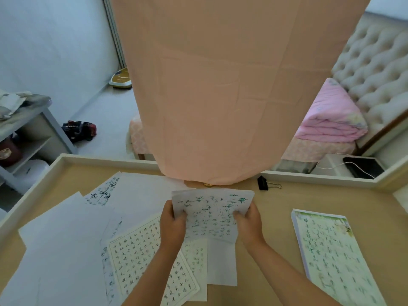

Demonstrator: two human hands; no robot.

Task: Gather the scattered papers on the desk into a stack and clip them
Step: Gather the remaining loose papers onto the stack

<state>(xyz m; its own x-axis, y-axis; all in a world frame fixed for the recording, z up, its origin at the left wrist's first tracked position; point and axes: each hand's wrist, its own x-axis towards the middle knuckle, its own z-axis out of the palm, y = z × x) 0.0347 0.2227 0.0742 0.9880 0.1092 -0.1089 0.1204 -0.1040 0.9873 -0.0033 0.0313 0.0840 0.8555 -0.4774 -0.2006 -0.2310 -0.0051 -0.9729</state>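
Observation:
Above the middle of the desk I hold a sheet with green handwriting point(212, 212) between both hands. My left hand point(173, 225) grips its left edge and my right hand point(248, 224) grips its right edge. Several loose papers point(72, 239) lie scattered on the desk's left half, some blank, some with black writing, and a gridded writing sheet point(141, 261) lies under my left forearm. A white sheet point(221, 263) lies below the held one. A black binder clip point(263, 183) sits on the desk at the back, right of centre.
A thick pad of green-printed paper point(333, 257) lies on the desk's right side. A peach cloth point(220, 89) hangs down to the desk's point(309, 199) back edge. The desk has a raised cream rim point(92, 160). Beyond it are a bed with a pink quilt point(331, 120) and a grey shelf point(28, 129).

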